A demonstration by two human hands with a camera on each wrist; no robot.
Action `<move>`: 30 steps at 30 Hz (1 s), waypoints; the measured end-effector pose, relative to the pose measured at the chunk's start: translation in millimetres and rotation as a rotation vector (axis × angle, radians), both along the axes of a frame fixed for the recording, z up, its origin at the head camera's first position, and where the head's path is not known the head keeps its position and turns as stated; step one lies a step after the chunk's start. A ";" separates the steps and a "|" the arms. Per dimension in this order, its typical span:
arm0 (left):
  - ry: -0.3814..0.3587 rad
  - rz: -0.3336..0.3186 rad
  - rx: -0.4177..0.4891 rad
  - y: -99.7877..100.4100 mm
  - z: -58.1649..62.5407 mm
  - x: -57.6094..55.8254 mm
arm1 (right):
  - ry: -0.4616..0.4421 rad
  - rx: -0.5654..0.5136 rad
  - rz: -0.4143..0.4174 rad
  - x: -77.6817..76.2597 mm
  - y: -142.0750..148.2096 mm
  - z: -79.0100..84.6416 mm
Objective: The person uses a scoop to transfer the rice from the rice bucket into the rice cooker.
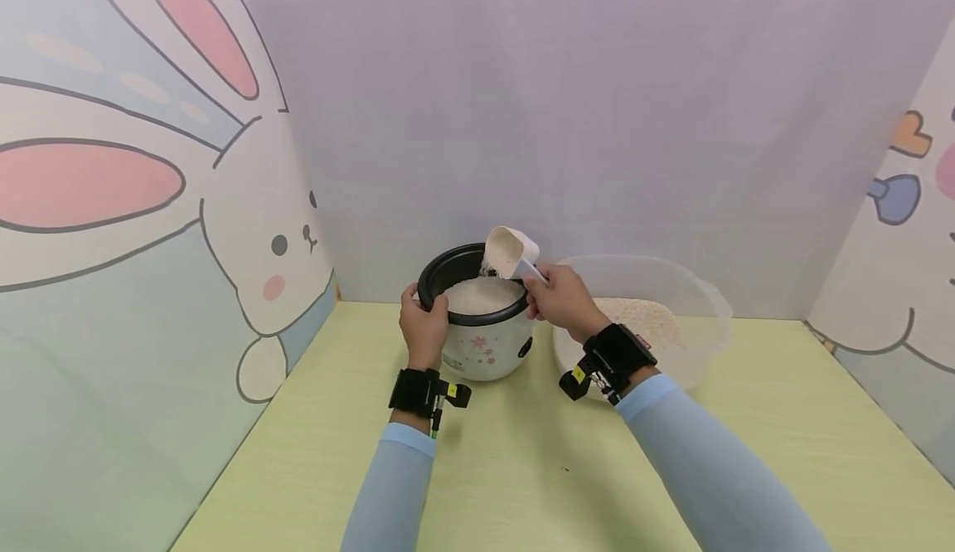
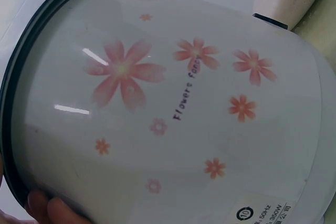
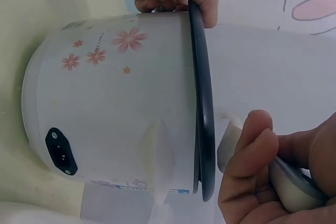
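A white rice cooker (image 1: 488, 345) with pink flowers and a black rim stands on the table, with a mound of white rice (image 1: 483, 296) inside. My left hand (image 1: 424, 330) grips its rim on the left side, thumb over the edge. Above the opening, my right hand (image 1: 569, 299) holds a white measuring cup (image 1: 511, 252) by its handle. The cup is tilted, and grains fall from its lip into the cooker. In the right wrist view the fingers (image 3: 252, 153) are curled round the cup's handle (image 3: 294, 187). Flowers and printed lettering fill the left wrist view.
To the right of the cooker sits a large translucent tub (image 1: 701, 328) holding more rice (image 1: 642, 320). A black power socket (image 3: 61, 151) shows on the cooker's side. A small dark speck lies on the pale green table (image 1: 522, 486). Printed cloth walls (image 1: 597, 121) surround the table.
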State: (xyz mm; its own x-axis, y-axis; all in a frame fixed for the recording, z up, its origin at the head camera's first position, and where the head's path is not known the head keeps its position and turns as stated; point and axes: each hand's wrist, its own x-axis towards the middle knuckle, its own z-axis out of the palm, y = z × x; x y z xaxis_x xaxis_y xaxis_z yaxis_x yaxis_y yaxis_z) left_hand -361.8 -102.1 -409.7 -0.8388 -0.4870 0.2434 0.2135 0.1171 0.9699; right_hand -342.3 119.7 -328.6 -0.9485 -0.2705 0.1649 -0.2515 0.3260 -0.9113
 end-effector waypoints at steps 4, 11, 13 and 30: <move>-0.003 0.003 -0.001 0.3 -0.2 -0.5 | 0.034 0.026 0.000 1.4 -0.7 0.7; -0.002 -0.005 0.000 0.9 1.0 1.1 | 0.101 0.072 -0.011 3.0 -1.6 2.1; -0.003 -0.004 -0.002 1.0 1.6 1.7 | 0.142 0.109 -0.016 2.5 -1.6 1.3; -0.002 -0.002 -0.008 0.3 0.8 1.1 | 0.391 0.358 -0.077 -1.0 2.3 -8.0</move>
State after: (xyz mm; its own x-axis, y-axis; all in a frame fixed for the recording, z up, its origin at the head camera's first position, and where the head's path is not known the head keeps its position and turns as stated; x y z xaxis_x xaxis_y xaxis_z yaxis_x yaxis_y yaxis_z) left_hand -360.7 -101.8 -409.0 -0.8402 -0.4837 0.2454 0.2117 0.1241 0.9694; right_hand -343.3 122.0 -336.5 -0.8538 -0.3069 0.4206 -0.5135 0.6298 -0.5828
